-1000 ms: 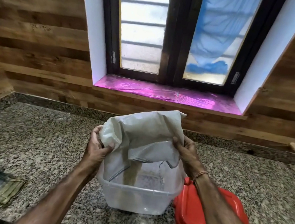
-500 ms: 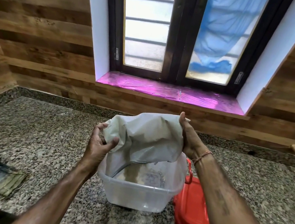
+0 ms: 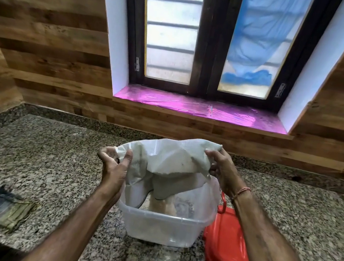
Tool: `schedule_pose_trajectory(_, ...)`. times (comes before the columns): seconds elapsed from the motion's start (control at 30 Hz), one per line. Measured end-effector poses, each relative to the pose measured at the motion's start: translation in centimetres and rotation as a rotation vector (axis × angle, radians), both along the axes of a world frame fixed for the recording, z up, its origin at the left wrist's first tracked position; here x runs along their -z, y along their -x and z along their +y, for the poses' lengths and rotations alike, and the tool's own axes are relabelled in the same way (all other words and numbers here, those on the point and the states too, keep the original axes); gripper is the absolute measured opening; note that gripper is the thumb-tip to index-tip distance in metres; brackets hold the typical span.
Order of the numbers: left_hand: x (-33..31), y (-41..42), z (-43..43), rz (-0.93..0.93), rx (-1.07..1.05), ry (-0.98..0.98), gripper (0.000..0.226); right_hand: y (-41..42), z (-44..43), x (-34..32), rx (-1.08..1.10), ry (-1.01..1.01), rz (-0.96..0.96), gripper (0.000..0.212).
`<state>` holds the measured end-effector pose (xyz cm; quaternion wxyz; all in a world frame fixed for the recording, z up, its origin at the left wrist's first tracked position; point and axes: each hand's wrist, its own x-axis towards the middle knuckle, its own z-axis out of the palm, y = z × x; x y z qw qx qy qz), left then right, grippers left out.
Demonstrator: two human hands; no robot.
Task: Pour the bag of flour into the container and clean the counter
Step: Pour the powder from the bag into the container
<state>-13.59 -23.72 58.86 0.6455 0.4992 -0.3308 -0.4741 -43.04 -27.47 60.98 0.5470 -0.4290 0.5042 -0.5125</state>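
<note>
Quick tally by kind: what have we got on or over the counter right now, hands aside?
Flour bag: 1
Clear container: 1
Red lid: 1
Folded cloth: 1
Total: 4

I see a home kitchen: a speckled granite table (image 3: pixel 55 159) runs along a wood-panelled wall (image 3: pixel 46 50), beneath a dark-framed window (image 3: pixel 207 48) with a pink-lined sill (image 3: pixel 191 106).

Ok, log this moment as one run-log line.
phase: pouring | left hand: grips bag | right hand: grips bag | bag: tipped over container | flour: falling into container | red lid: beside container
</note>
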Motion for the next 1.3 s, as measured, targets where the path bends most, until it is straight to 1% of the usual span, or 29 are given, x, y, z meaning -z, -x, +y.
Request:
schedule_pose_trajectory(0.07, -0.2, -0.2, -0.1, 0.092, -0.003, -0.035, 0.055, 0.0, 0.2, 0.0, 0.012, 0.025, 0.002, 0.01)
schedule_pose_trajectory(0.1, -0.5, -0.2, 0.0, 0.125, 0.024, -0.047, 0.054, 0.0, 0.4, 0.0, 0.016, 0.042, 0.001, 0.007)
schedule_pose_trajectory(0.17, -0.7, -0.2, 0.2, 0.161, 0.063, -0.054, 0.036, -0.1, 0.6, 0.0, 0.041, 0.068, -0.001, 0.008)
schedule_pose_trajectory(0.23, -0.3, -0.5, 0.1, 0.138, 0.027, -0.053, 0.015, -0.2, 0.6, -0.2, 0.076, 0.101, 0.007, 0.015)
schedule_pose_trajectory(0.3, 0.1, -0.9, 0.2, 0.112, -0.007, -0.059, 0.002, -0.2, 0.6, -0.5, 0.101, 0.124, 0.019, 0.014)
schedule_pose_trajectory(0.37, 0.5, -1.2, 0.5, 0.08, -0.04, -0.071, 0.009, -0.1, 0.5, -0.7, 0.114, 0.135, 0.02, 0.009)
schedule_pose_trajectory(0.47, 0.7, -1.4, 1.1, 0.023, -0.097, -0.07, 0.013, 0.2, 0.3, -0.5, 0.14, 0.156, 0.035, 0.007)
schedule_pose_trajectory(0.53, 0.6, -1.4, 1.2, 0.041, -0.121, -0.054, 0.011, 0.6, 0.1, -0.1, 0.177, 0.149, 0.016, 0.008)
schedule_pose_trajectory(0.67, 0.0, -1.2, 1.3, 0.145, -0.122, -0.064, 0.003, 0.8, -0.2, -0.3, 0.218, 0.139, -0.053, 0.013)
schedule_pose_trajectory(0.73, -0.3, -1.1, 1.3, 0.177, -0.122, -0.063, 0.005, 0.6, -0.3, -0.8, 0.212, 0.142, -0.026, 0.016)
schedule_pose_trajectory(0.8, -0.6, -1.1, 1.3, 0.174, -0.124, -0.042, 0.012, 0.7, -0.4, -1.2, 0.192, 0.144, 0.031, 0.015)
schedule_pose_trajectory(0.9, -1.2, -1.8, 1.1, 0.027, -0.113, 0.03, 0.017, 1.7, -0.8, -1.8, 0.125, 0.179, 0.12, 0.015)
schedule_pose_trajectory(0.97, -1.5, -2.7, 0.9, -0.097, -0.064, 0.067, 0.009, 2.4, -0.9, -2.4, 0.056, 0.205, 0.199, 0.016)
schedule_pose_trajectory(1.03, -1.7, -3.4, 1.0, -0.224, -0.016, 0.056, 0.005, 2.8, -0.9, -3.0, -0.011, 0.214, 0.279, 0.012)
schedule_pose_trajectory(1.1, -1.7, -3.7, 1.1, -0.329, -0.008, 0.031, 0.007, 3.1, -1.1, -3.3, -0.068, 0.213, 0.356, 0.008)
schedule_pose_trajectory(1.2, -2.0, -3.5, 1.2, -0.395, -0.051, 0.02, 0.004, 3.2, -1.1, -3.6, -0.158, 0.192, 0.471, 0.009)
schedule_pose_trajectory(1.27, -2.3, -3.1, 1.2, -0.436, -0.077, 0.014, 0.001, 2.8, -0.9, -3.8, -0.194, 0.194, 0.562, 0.017)
schedule_pose_trajectory(1.3, -2.5, -2.8, 1.2, -0.461, -0.087, 0.016, 0.005, 2.5, -0.7, -3.9, -0.192, 0.201, 0.615, 0.018)
